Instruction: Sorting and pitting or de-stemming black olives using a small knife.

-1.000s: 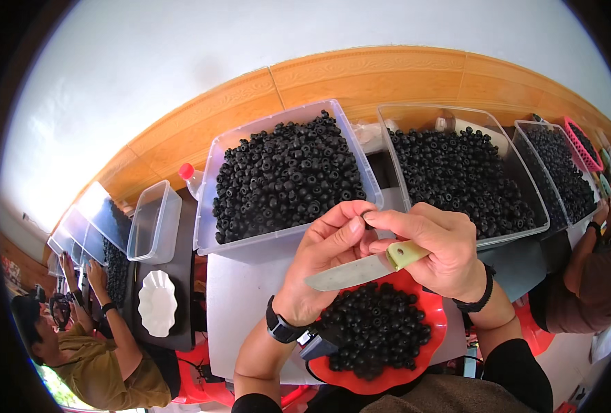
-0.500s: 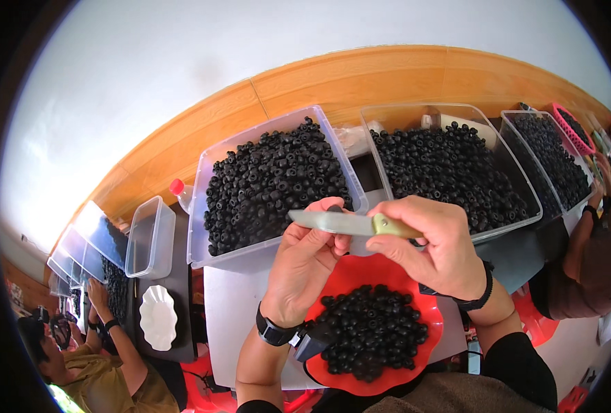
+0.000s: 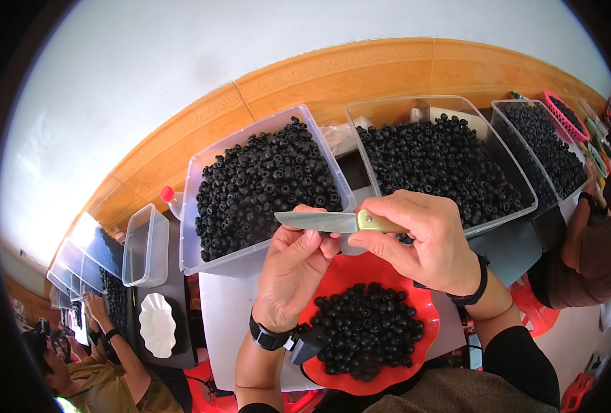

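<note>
My right hand (image 3: pixel 429 241) grips a folding knife (image 3: pixel 319 221) by its yellowish handle, its broad steel blade pointing left. The blade lies across the fingertips of my left hand (image 3: pixel 288 265), which are pinched together just under and behind it. Most of the small black round piece in that pinch is hidden by the blade; only a dark bit shows. Below both hands sits a red scalloped bowl (image 3: pixel 426 313) holding a heap of small black round pieces (image 3: pixel 367 327), some showing a hole.
Clear plastic bins (image 3: pixel 187 227) of black pieces stand along the wall. At left are an empty bin (image 3: pixel 147 248), a white scalloped dish (image 3: pixel 157 323) and a red-capped bottle (image 3: pixel 171 198). People work on both sides; a pink basket (image 3: pixel 567 117) stands far right.
Both hands and the knife have shifted slightly left in the picture, as has most of the scene. The blade now covers the black piece that showed above it at my left fingertips.
</note>
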`<state>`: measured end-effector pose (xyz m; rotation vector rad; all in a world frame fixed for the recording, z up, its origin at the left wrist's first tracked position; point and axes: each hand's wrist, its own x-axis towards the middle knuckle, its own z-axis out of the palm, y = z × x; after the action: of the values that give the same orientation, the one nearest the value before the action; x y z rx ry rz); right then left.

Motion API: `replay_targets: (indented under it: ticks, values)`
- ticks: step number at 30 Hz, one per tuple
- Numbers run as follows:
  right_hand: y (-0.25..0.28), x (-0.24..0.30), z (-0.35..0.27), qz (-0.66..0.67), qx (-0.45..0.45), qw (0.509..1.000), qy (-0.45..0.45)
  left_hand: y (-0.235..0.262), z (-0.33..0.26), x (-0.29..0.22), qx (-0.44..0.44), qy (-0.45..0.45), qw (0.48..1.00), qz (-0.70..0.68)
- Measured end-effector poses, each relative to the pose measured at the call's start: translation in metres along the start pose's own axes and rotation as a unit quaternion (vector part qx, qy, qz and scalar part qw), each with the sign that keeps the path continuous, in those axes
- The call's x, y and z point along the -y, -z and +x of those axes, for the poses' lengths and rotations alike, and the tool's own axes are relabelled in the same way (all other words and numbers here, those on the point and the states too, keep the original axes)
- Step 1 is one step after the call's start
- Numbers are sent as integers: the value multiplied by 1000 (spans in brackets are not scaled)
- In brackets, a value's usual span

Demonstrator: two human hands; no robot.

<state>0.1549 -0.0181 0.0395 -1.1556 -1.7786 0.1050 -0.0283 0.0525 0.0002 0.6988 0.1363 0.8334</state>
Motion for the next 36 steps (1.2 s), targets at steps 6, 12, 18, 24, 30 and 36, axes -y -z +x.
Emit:
replay_targets:
  ticks: [6,12,18,24,30,36]
  values:
    - [-3,2,-3,33,5,999,4,-4,1,-2,-23,1,1000,-8]
    - [-2,0,-2,0,22,1000,14,-3,0,-1,-21,6,1000,-14]
    - [-1,-1,-1,-2,14,1000,18,1,1,0,2,13,999,-51]
    - [-1,-5,-1,20,-25,999,-10,-1,-4,-1,-15,17,998,-60]
    - [-5,0,-1,168,37,982,-75,-17,-5,5,-43,28,998,36]
    - [-7,-5,-4,289,96,943,-131,-16,-5,7,-18,42,998,49]
